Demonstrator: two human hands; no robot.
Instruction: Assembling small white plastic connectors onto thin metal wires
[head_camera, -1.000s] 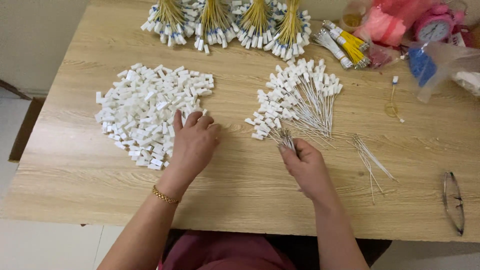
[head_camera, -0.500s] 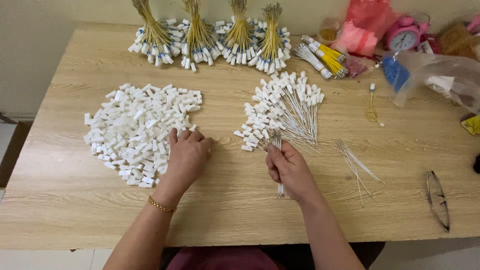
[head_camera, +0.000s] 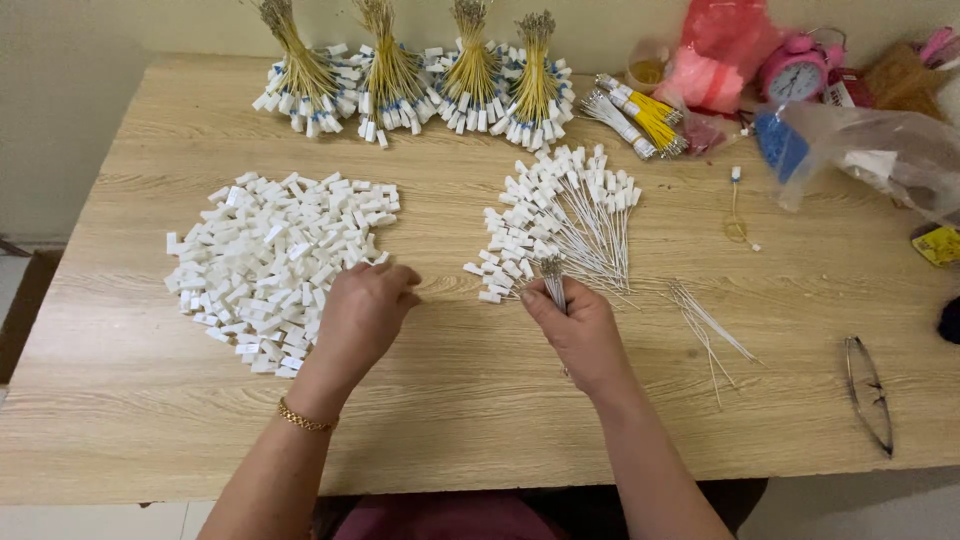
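Two hands sorting white plastic blocks and wire pins on a wooden bench.

Along the far edge I see four tied bundles of yellow wires with white tags, a pink alarm clock, pink bags and a clear plastic bag; a pair of glasses lies near the right edge, and a few loose wires sit just right of my right hand. Nothing blocks either hand. My left hand rests curled at the edge of the pile of white blocks, fingers touching the nearest pieces; I cannot tell if it grips one. My right hand is clenched around a small bunch of thin wires, held upright just before the heap of finished white-tagged wires.
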